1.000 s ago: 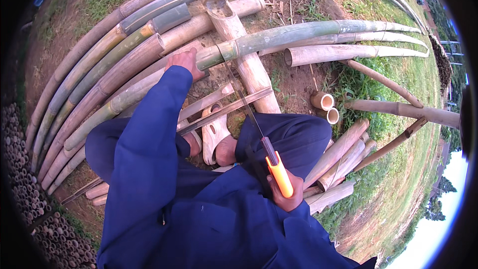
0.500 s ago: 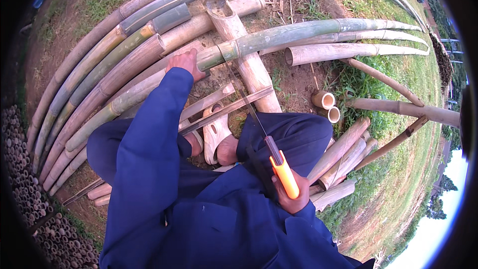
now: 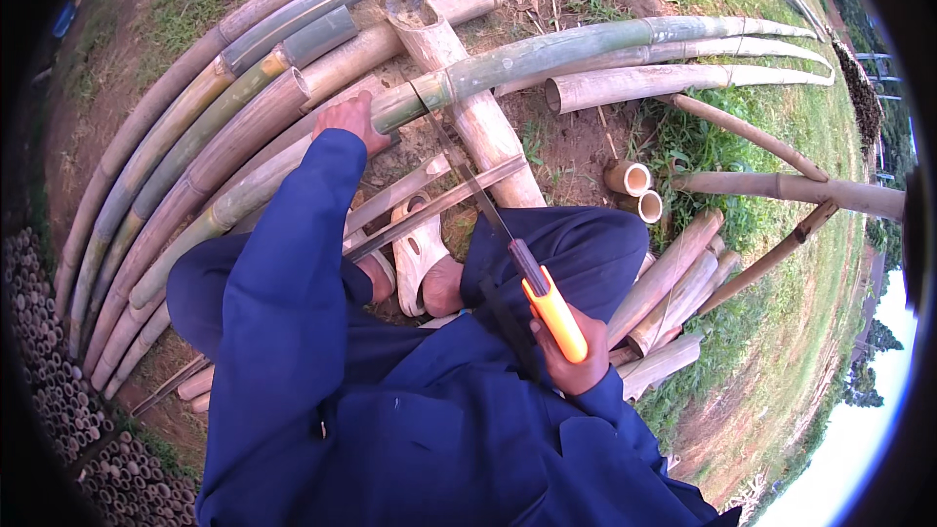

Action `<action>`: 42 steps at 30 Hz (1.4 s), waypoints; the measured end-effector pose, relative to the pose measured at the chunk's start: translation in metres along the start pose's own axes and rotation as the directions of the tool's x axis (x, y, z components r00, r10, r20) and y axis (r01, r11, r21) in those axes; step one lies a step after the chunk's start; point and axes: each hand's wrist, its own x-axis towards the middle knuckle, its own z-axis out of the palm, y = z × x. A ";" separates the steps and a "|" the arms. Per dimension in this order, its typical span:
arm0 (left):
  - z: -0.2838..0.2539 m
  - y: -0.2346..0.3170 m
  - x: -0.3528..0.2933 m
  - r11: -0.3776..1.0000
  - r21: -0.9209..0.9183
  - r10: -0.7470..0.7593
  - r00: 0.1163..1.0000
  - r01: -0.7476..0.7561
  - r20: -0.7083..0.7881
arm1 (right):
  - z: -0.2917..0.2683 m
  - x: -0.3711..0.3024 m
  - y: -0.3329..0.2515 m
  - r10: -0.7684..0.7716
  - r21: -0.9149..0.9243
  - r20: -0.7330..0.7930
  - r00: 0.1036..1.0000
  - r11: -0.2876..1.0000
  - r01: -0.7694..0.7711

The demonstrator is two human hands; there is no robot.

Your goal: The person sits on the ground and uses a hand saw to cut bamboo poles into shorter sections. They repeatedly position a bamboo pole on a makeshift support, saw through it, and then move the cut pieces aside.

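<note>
My left hand [image 3: 351, 124] is closed over a long green bamboo pole [image 3: 542, 59], left of the saw blade. In my right hand [image 3: 576, 361] is a handsaw [image 3: 554, 317] with an orange and dark handle, the fingers wrapped round the grip. Its thin blade slants up and left from the handle, with its far part against the pole near a joint. Under the pole runs a thick, notched bamboo log [image 3: 491, 141], pointing away from me. I cannot make out how deep the blade sits.
Several bamboo poles [image 3: 210, 171] curve along the left. Split bamboo strips [image 3: 429, 210] cross near my feet. Two short bamboo tubes [image 3: 627, 178] lie right of the log, with cut pieces [image 3: 669, 283] beside my right knee. A bamboo frame [image 3: 781, 187] stands farther right.
The saw handle and my right hand have moved slightly forward, away from my body. My left hand keeps its hold on the pole. The whole view has shifted a little.
</note>
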 end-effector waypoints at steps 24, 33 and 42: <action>0.001 -0.008 0.000 1.000 -0.012 0.014 0.999 -0.014 0.043 | -0.022 -0.019 -0.012 0.035 -0.001 0.063 0.997 0.999 -0.035; -0.002 -0.004 -0.001 0.998 -0.054 0.042 0.999 -0.043 -0.006 | 0.027 0.055 -0.004 -0.035 -0.010 0.062 0.997 0.999 0.035; 0.002 -0.003 0.001 0.995 -0.075 0.059 0.998 -0.061 -0.028 | 0.009 0.021 0.008 0.040 0.054 0.040 0.998 0.998 -0.042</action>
